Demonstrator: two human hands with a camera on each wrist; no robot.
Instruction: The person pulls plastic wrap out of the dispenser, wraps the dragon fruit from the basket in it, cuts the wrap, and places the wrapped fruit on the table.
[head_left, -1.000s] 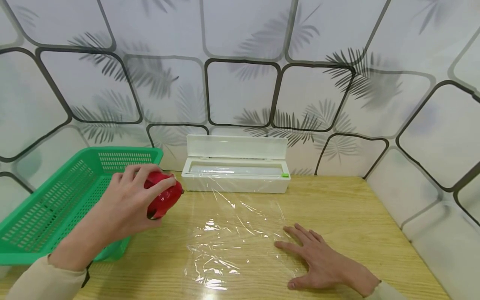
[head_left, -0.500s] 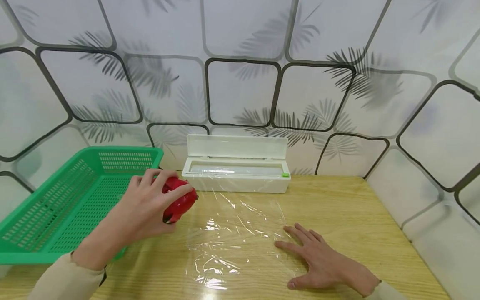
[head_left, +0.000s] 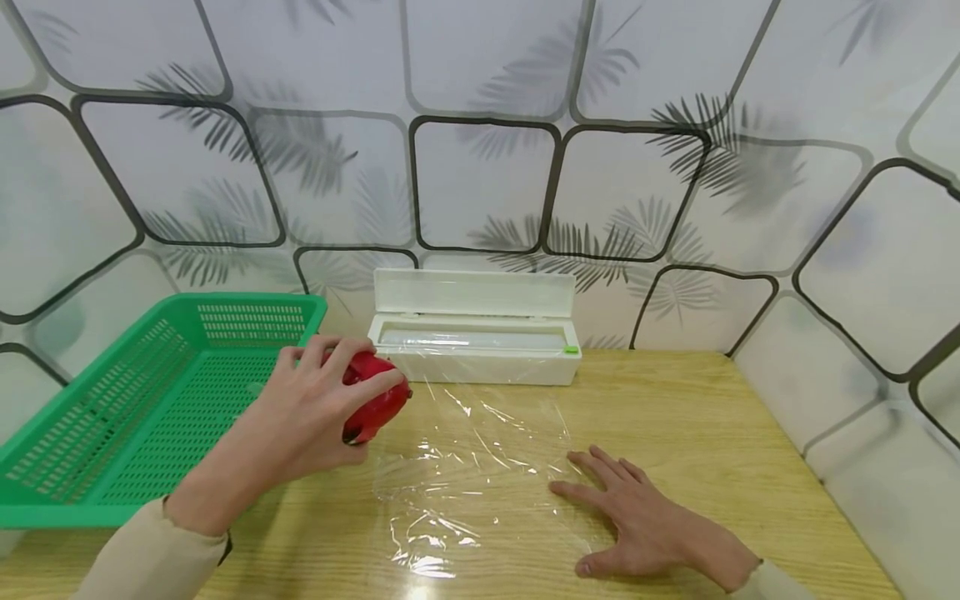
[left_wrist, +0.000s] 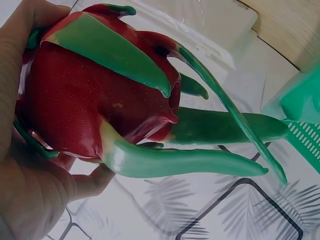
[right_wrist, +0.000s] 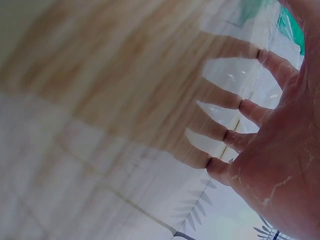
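Note:
My left hand (head_left: 311, 412) grips a red dragon fruit (head_left: 382, 407) above the table, to the left of the cling film. In the left wrist view the dragon fruit (left_wrist: 75, 100) shows long green scales pointing away from the palm. A sheet of clear cling film (head_left: 480, 492), wrinkled and shiny, lies over the table from a white cling film dispenser (head_left: 480, 368) whose lid stands raised. My right hand (head_left: 637, 521) has its fingers spread, fingertips resting at the film's right edge. The right wrist view shows that palm (right_wrist: 280, 155) low over the wood, holding nothing.
A green plastic basket (head_left: 176, 310) with slotted walls stands at the left. Behind the wooden table (head_left: 675, 408) rises a wall (head_left: 487, 183) with leaf and outline patterns, and the dispenser sits close to it. A side wall (head_left: 885, 467) borders the right edge.
My left hand has carried the dragon fruit to the right and slightly down, from beside the basket toward the film. The right hand, film and dispenser have stayed in place.

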